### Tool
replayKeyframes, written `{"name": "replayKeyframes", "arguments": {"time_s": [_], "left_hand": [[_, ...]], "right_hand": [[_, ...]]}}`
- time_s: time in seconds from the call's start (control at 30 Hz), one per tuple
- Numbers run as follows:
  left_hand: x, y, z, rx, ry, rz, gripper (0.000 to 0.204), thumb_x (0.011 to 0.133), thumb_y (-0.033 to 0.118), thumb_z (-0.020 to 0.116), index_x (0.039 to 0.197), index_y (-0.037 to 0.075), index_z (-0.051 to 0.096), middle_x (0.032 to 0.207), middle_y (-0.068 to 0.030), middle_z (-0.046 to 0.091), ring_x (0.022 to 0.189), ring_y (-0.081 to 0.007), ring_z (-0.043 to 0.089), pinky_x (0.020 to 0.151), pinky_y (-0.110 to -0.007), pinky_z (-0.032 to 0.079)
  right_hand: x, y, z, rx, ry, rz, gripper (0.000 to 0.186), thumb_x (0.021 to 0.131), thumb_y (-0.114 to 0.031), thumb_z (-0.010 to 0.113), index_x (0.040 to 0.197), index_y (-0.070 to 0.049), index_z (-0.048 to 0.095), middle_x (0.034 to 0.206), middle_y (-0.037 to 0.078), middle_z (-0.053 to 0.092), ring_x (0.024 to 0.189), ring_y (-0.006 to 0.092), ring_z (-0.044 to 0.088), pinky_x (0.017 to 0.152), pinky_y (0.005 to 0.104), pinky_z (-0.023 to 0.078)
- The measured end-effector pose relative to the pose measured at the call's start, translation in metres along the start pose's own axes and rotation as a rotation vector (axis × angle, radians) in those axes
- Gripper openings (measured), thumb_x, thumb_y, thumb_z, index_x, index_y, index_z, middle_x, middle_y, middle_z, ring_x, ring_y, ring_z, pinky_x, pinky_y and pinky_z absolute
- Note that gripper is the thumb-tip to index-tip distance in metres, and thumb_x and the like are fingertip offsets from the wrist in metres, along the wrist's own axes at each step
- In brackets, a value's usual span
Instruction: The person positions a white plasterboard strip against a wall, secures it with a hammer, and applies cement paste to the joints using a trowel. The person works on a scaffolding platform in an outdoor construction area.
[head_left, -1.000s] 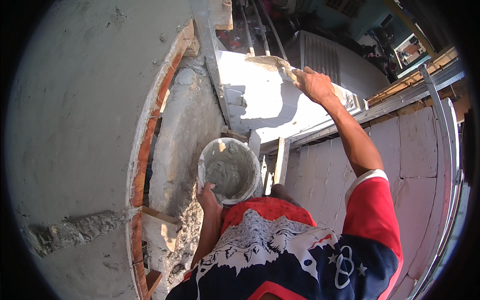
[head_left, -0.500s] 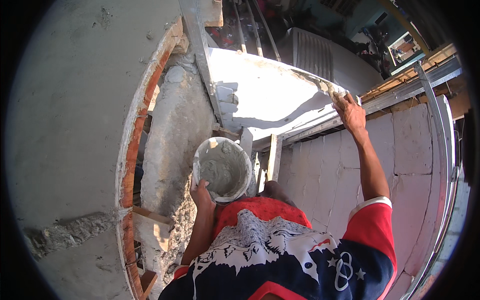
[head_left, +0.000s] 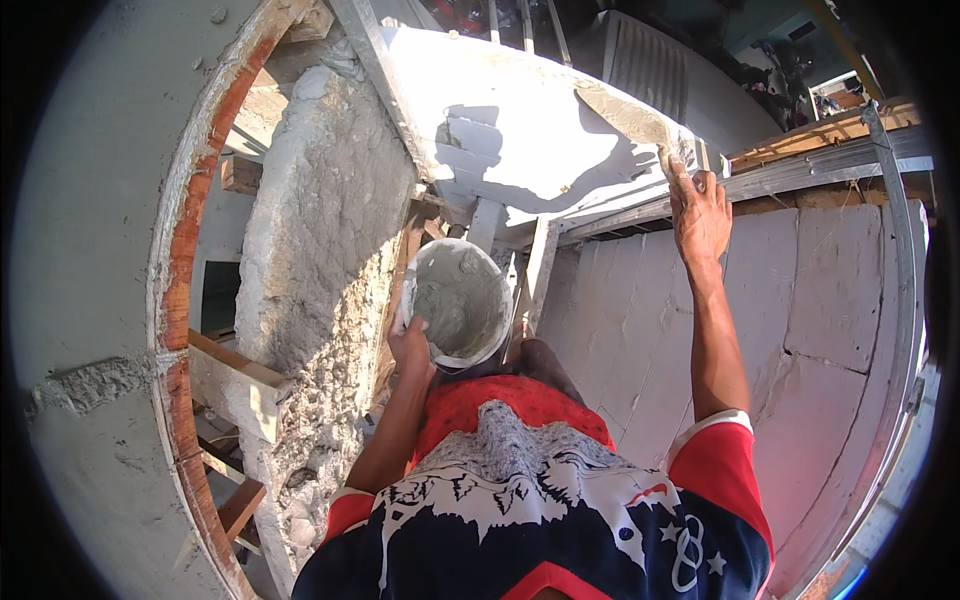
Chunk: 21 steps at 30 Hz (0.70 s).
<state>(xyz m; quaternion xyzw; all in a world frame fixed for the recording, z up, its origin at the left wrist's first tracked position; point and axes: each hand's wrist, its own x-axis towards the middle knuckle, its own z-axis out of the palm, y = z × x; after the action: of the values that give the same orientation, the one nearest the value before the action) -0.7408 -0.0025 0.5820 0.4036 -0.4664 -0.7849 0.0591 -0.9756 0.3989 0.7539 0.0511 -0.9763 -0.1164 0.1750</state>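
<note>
My left hand (head_left: 409,346) grips the near left rim of a round white bucket (head_left: 506,318), its thumb over the edge. Wet grey mortar (head_left: 455,300) fills much of the bucket, which rests close against my lap. Stretched out ahead, my right hand (head_left: 704,222) reaches the right end of a low white wall (head_left: 530,120). Its fingers are partly extended and touch the wall's top edge, with no tool visible in them. Beside those fingers, a band of wet mortar (head_left: 628,114) is smeared along the top edge.
A rough broken concrete slab (head_left: 320,210) stands to my left, beyond it a curved wooden edge board (head_left: 178,330) borders a grey cement surface (head_left: 90,270). White block wall (head_left: 750,300) lies at right, below a metal rail (head_left: 790,180). An upright timber (head_left: 541,275) stands beside the bucket.
My right hand has shifted slightly down in the picture, its fingers straighter at the wall's edge. More smeared mortar shows left of it. The left hand keeps its hold; the view has shifted.
</note>
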Motion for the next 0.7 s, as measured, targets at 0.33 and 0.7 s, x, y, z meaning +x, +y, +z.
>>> {"name": "replayKeyframes", "arguments": {"time_s": [0.33, 0.7], "left_hand": [[-0.065, -0.055, 0.046, 0.168, 0.107, 0.041, 0.046, 0.087, 0.006, 0.059, 0.132, -0.003, 0.063, 0.094, -0.0042, 0.07, 0.076, -0.0099, 0.059, 0.067, -0.028, 0.048], [-0.05, -0.16, 0.035, 0.701, 0.33, 0.131, 0.049, 0.083, 0.017, 0.069, 0.124, -0.01, 0.065, 0.123, -0.0248, 0.058, 0.127, -0.0438, 0.048, 0.103, -0.046, 0.046]], "right_hand": [[-0.149, 0.004, 0.102, 0.297, -0.008, 0.434, 0.057, 0.097, -0.031, 0.067, 0.152, -0.038, 0.051, 0.112, 0.01, 0.053, 0.094, 0.0271, 0.062, 0.081, 0.0438, 0.051], [-0.275, -0.08, 0.114, 1.119, -0.945, 0.121, 0.043, 0.096, -0.019, 0.071, 0.132, 0.003, 0.062, 0.103, 0.018, 0.073, 0.091, 0.0256, 0.071, 0.086, 0.0375, 0.054]]}}
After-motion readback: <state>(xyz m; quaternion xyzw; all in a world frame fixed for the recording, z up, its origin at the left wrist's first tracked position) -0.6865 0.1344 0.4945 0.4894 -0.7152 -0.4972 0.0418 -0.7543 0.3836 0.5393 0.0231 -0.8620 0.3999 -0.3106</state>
